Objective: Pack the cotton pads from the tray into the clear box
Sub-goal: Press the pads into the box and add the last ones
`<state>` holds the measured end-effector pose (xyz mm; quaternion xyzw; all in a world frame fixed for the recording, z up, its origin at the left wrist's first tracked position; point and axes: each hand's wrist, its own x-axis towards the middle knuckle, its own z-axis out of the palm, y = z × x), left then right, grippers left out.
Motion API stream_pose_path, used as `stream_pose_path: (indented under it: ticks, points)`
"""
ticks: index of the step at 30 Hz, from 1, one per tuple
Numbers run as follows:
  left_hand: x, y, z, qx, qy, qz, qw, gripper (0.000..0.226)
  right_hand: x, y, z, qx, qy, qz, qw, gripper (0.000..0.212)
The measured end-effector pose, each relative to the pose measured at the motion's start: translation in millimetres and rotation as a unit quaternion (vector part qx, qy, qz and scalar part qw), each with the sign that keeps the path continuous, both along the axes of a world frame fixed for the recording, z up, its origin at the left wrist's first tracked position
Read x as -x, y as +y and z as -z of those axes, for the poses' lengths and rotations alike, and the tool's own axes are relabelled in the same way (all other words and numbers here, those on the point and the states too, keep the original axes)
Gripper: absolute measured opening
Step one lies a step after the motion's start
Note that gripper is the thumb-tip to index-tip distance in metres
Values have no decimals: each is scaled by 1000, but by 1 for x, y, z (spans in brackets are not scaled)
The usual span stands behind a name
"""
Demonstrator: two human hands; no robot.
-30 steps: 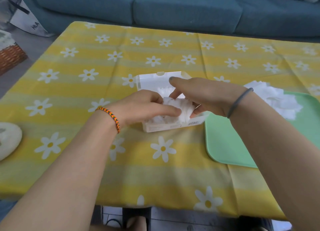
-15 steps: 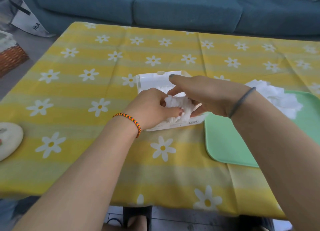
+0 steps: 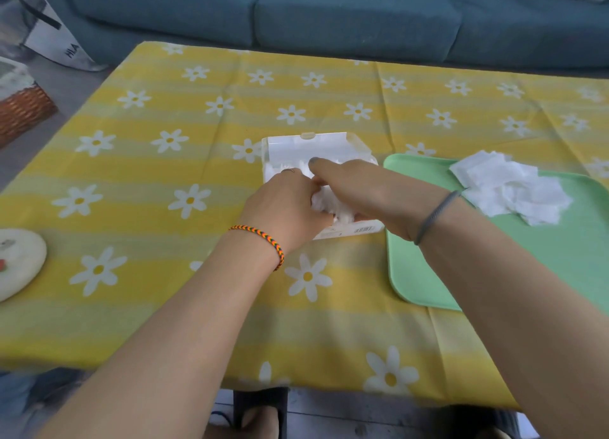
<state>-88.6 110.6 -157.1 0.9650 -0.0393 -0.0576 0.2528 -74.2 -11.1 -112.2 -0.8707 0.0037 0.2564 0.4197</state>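
Observation:
The clear box [image 3: 309, 148] stands open in the middle of the table, its lid tipped back. Both hands are over it. My left hand [image 3: 283, 208] and my right hand [image 3: 359, 191] squeeze a bunch of white cotton pads [image 3: 324, 203] between them, down inside the box. Most of the bunch is hidden by the fingers. A loose pile of cotton pads [image 3: 510, 188] lies on the green tray [image 3: 428, 274] to the right of the box.
A yellow daisy-print cloth [image 3: 164, 175] covers the table. A white round object [image 3: 16, 264] lies at the left edge. A wicker basket [image 3: 23, 109] stands on the floor at left, and a blue sofa [image 3: 296, 13] runs behind the table.
My left hand has slid forward and closed tighter on the pads. Both hands have sunk deeper into the box, so less of the bunch shows.

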Motion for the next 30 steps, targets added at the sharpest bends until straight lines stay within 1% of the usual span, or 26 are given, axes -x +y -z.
stream_pose_path:
  ticks: [3,5,7,9,11,13,15,17,18,20,21,23,25,27,29,30]
  points:
    - [-2,3,3,-7,6,5,1000,33,3,-2,0,25,-15,-15,999,47]
    - [-2,8,-1,16,36,11,999,41,5,-7,-1,46,-17,-32,998,50]
    - [1,12,-6,41,62,-2,997,51,5,-11,-4,61,-20,-38,997,57]
    - [6,14,-11,34,62,-7,997,56,6,-12,-5,57,-20,-50,997,60]
    - [10,14,-9,26,23,-2,999,50,9,-11,-6,57,-25,-68,996,56]
    - [9,14,-5,53,-17,-3,998,33,11,-12,-9,55,-33,-80,995,51]
    - [5,16,1,71,-36,-16,997,22,12,-14,-9,59,-36,-89,994,50]
    - [1,17,7,53,-44,-18,997,14,14,-11,-8,72,-35,-103,991,52]
    - [-1,18,10,44,-48,-20,998,16,16,-9,-7,82,-37,-118,989,52]
    - [-3,17,12,38,-44,-32,998,32,20,-3,-2,107,-48,-153,981,47]
    - [-3,17,10,39,-37,-39,998,36,21,-1,1,114,-54,-162,979,46]
    - [-2,19,5,56,-16,-53,997,31,21,-4,2,102,-33,-142,984,53]
    - [0,22,-2,104,2,-76,992,25,22,-11,-1,91,-25,-117,989,58]
    - [0,26,-5,132,-7,-109,985,29,27,-17,-2,80,-63,-92,991,55]
    - [1,27,-4,82,-6,-125,989,36,38,-18,3,45,-142,-67,987,44]
    - [2,28,-2,46,17,-126,991,43,43,-18,10,44,-194,-76,977,38]
